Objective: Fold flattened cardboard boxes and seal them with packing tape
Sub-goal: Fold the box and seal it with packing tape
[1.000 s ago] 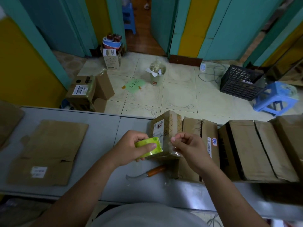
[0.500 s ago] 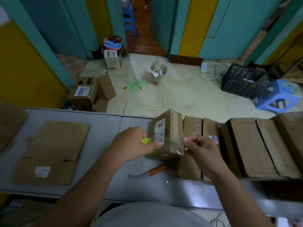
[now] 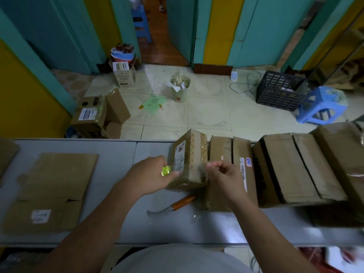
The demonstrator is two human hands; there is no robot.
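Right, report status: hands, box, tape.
Left hand grips tape roll against small box. Right hand pinches tape end at box's right side. Knife on table nearby, not blocking.

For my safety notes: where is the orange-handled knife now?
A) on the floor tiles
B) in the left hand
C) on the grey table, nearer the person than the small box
C: the orange-handled knife lies flat on the grey table, before the small box, untouched.
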